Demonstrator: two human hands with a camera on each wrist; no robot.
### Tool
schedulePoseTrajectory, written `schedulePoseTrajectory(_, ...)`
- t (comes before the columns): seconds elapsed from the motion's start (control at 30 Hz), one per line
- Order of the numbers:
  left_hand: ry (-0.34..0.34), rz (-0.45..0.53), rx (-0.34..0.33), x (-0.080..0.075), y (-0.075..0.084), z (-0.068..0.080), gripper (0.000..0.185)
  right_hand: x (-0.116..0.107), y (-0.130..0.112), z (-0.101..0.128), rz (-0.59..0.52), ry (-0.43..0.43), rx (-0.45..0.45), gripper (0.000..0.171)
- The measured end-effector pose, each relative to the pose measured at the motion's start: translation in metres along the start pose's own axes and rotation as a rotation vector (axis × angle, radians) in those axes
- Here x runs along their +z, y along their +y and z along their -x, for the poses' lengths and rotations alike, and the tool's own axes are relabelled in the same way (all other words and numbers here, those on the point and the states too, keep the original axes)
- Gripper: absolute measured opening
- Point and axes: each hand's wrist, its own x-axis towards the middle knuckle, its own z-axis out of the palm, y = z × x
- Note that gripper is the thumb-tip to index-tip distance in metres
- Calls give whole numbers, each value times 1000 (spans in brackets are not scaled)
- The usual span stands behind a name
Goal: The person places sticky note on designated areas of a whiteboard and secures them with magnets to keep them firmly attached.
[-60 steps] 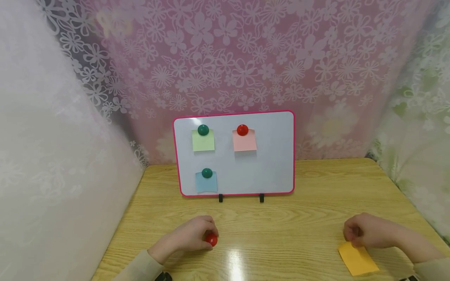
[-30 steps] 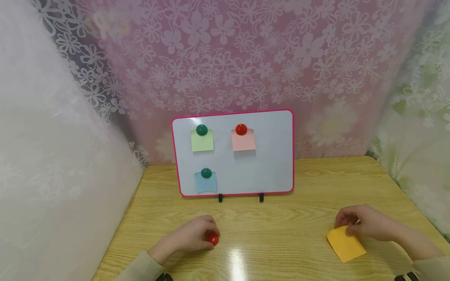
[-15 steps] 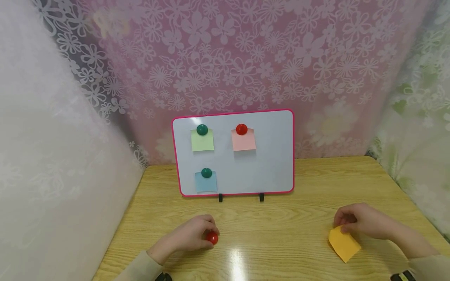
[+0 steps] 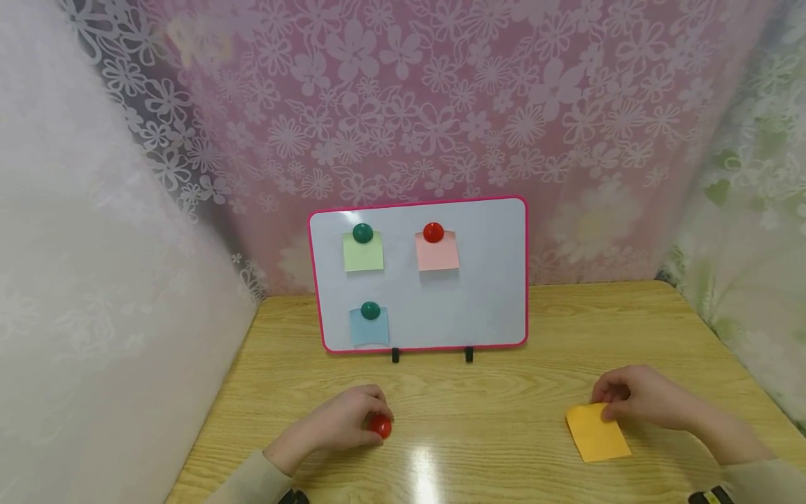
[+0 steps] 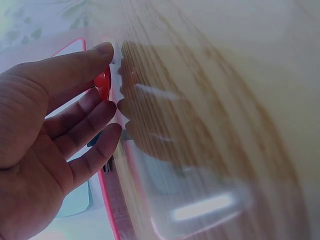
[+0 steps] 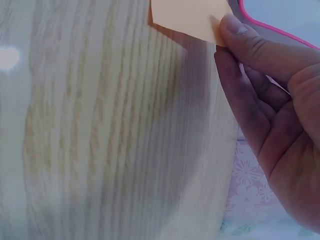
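My left hand (image 4: pixel 343 421) holds a round red magnet (image 4: pixel 380 426) between thumb and fingers, low over the table at the front left. In the left wrist view the same red magnet (image 5: pixel 103 82) shows partly behind the thumb. An orange sticky note (image 4: pixel 597 432) is pinched at its upper corner by my right hand (image 4: pixel 648 397), toward the right side. The right wrist view shows thumb and index finger on the corner of the orange note (image 6: pixel 187 17), which casts a shadow on the table.
At the back stands a whiteboard (image 4: pixel 485 294) with a pink frame on black feet. Green magnets hold a green note (image 4: pixel 363 257) and a blue note (image 4: pixel 369 330); another red magnet (image 4: pixel 433 232) holds a pink note (image 4: pixel 437 256). Floral curtains surround the wooden table (image 4: pixel 478 434).
My right hand has lifted the orange note and carried it left and slightly away from me; the note has turned more upright. The left hand with the red magnet has stayed nearly still.
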Motion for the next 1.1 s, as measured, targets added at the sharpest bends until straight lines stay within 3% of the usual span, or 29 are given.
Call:
schedulePoseTrajectory(0.4,3,2,20,5,-7,-2,26,8,-8,-5,3,43,51,11)
schedulePoseTrajectory(0.67,7,31,-10,6,-6,0,27,18,-9,-15,-40,79,7,9)
schedulePoseTrajectory(1.1,68,67,-14,6,-3,-3,29,25,-27,-31,-103,99,36,11)
